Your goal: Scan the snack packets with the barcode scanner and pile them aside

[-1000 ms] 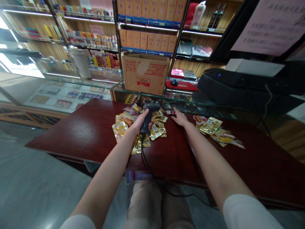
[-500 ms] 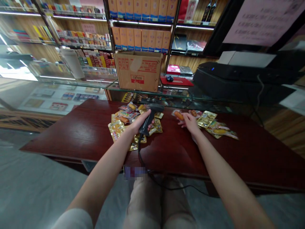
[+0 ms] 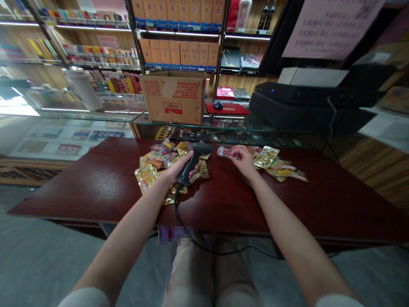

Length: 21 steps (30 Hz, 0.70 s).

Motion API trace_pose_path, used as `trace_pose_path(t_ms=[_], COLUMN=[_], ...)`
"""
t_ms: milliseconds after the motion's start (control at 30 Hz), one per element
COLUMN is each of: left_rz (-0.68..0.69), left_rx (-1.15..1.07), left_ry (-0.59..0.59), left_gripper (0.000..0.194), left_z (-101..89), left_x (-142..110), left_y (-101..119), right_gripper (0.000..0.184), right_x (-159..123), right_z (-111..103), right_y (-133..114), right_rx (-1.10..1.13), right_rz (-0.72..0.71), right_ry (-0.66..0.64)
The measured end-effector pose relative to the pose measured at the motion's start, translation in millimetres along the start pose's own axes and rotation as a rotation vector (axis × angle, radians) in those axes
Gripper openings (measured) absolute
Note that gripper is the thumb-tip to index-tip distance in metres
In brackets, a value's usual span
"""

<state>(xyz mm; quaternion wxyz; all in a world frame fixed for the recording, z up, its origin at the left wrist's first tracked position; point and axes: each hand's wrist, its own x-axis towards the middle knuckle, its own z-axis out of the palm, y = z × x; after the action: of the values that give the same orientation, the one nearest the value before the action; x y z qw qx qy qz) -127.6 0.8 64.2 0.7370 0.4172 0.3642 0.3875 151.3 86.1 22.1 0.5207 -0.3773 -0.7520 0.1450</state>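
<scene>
My left hand is wrapped round the handle of a black barcode scanner, whose head points right. Under and beside it lies a pile of snack packets, some gold, some clear with orange-brown sausages inside. My right hand pinches a small clear-wrapped snack packet with a red and white label, held just right of the scanner's head. Just right of that hand is a second group of packets, with a gold packet on top. A black cable runs from the scanner over the table's front edge.
The dark red wooden table spans the front. Behind it are a glass counter, an open cardboard box, a mouse on a red mat and a black machine. Stocked shelves line the wall.
My right hand has lifted and turned the packet, so its red and white label now shows where the sausage side was. My left hand keeps hold of the scanner. The whole view has shifted slightly.
</scene>
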Motion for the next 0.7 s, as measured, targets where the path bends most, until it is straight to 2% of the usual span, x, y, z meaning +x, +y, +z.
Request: trace_pose_path(t_ms=[267,700], left_rz=[0.060,0.034], left_rx=[0.022,0.117], left_ry=[-0.032,-0.016], left_gripper=[0.044,0.050], left_z=[-2.6,-5.1], left_x=[6.7,14.4], left_y=[-4.5,-17.4], right_gripper=[0.004,0.009], right_x=[-3.1,-4.7], right_z=[7.3,15.1], right_y=[-11.8,-9.0], right_rx=[0.092,0.099], right_rz=[-0.032,0.033], right_ry=[-0.091,-0.096])
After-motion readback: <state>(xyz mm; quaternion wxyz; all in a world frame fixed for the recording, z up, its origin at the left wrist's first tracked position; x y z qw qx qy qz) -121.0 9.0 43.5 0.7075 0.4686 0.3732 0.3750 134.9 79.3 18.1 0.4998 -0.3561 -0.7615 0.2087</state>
